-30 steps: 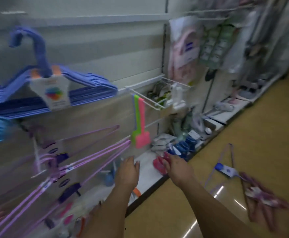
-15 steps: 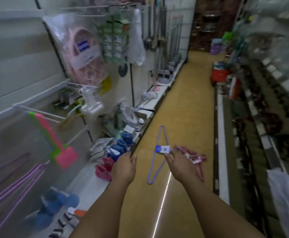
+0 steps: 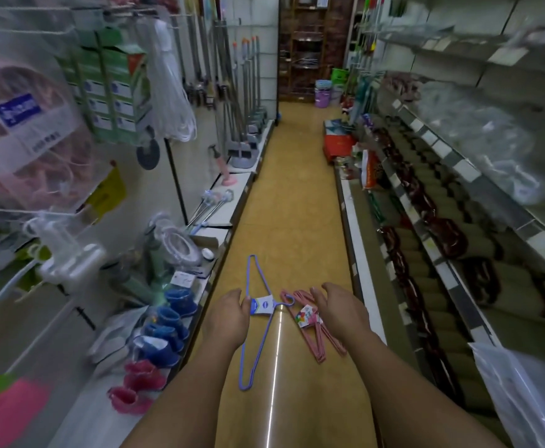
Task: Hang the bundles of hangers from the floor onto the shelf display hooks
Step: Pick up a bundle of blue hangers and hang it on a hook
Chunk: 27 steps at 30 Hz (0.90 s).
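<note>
A blue bundle of hangers [image 3: 254, 321] is lying flat on the yellow floor [image 3: 292, 202] of the aisle, its thin wire triangle stretching lengthwise along the aisle; a white card label with a blue oval is wrapping its neck, and its hook is pointing right; a pink bundle of hangers [image 3: 317, 331] is lying just beside it on the right, also flat on the floor, its hook curling close to the blue hook; a white label with coloured print is sitting across its neck; its shoulders are fanning out toward the near right.
</note>
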Each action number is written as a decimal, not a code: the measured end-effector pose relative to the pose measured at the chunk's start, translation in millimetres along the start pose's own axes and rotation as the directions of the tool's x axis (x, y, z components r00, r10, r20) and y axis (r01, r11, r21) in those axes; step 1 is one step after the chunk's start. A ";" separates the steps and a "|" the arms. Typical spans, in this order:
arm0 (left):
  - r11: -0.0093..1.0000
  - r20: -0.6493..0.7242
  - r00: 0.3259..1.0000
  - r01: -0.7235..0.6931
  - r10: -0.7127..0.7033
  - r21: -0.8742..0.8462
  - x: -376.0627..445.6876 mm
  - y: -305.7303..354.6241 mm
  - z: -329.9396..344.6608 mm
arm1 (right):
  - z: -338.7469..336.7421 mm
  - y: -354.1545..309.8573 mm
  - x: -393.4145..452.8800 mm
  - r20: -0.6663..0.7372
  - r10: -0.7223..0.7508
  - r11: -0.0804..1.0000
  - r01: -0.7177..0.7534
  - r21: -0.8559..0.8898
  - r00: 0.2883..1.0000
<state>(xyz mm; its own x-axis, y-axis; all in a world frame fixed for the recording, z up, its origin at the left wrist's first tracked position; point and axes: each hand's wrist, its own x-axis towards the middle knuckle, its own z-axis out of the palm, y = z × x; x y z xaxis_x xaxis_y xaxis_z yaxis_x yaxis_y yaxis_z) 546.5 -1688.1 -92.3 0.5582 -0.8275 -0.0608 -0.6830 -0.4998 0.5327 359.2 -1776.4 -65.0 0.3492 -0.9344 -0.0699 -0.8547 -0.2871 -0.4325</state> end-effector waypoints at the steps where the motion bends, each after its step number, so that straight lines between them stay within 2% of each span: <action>1: 1.000 0.008 1.000 -0.001 0.001 -0.002 12.7 -2.1 -1.1 | 1.7 -3.5 10.3 0.001 0.011 1.000 -0.011 -0.010 1.000; 10: 0.996 0.105 0.993 0.040 -0.049 0.082 101.9 -22.8 14.1 | 32.3 -17.8 92.6 0.041 0.042 0.998 -0.040 -0.038 0.998; 16: 0.996 0.151 0.985 0.082 -0.087 0.038 163.1 -32.2 46.8 | 51.4 -10.2 163.3 0.082 0.060 0.998 -0.059 -0.015 0.995; 21: 0.990 0.139 0.981 0.138 -0.137 0.001 219.6 -24.2 68.1 | 65.5 6.5 234.4 0.120 0.036 0.999 -0.037 0.001 0.992; 27: 0.973 0.113 0.967 0.229 -0.227 -0.007 285.5 -19.6 102.3 | 88.6 17.7 324.9 0.212 0.000 0.996 0.019 -0.088 0.977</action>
<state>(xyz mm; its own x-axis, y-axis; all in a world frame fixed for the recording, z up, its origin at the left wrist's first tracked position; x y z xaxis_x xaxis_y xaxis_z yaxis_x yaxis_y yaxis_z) 671.0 -1940.7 -206.5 0.6418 -0.7161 -0.2745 -0.5338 -0.6742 0.5104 491.5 -2066.4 -175.0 0.4227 -0.8685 -0.2588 -0.8784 -0.3224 -0.3529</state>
